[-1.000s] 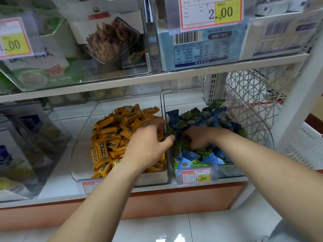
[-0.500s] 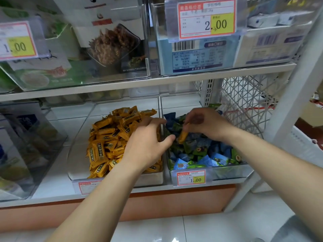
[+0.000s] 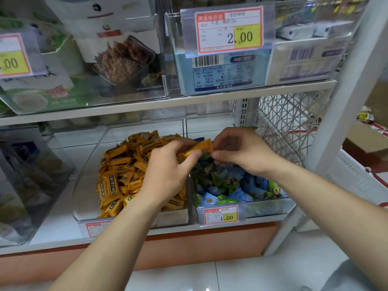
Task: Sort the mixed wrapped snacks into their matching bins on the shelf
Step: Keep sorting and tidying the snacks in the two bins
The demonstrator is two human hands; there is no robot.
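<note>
Nearest the camera, pale floor tiles [image 3: 262, 276] run under the orange-fronted lower shelf [image 3: 210, 240], where a price tag [image 3: 220, 215] reading 1.00 clips to the right bin [image 3: 266, 208] of blue and green snacks [image 3: 231, 185]. Just beside it, the left bin [image 3: 174, 217] is heaped with orange snacks [image 3: 123, 175], and the left forearm covers the heap's front right part. Over the divide between the bins, the left hand [image 3: 168, 171] pinches an orange wrapped snack [image 3: 197, 148] between thumb and fingers. The right hand [image 3: 241, 152], fingers curled, seems to nip its far end, though blur leaves that uncertain. A white mesh panel [image 3: 283, 122] closes the shelf's right side. Farther back, the upper shelf [image 3: 147, 107] carries clear bins of boxed goods and a 2.00 tag [image 3: 230, 31].
</note>
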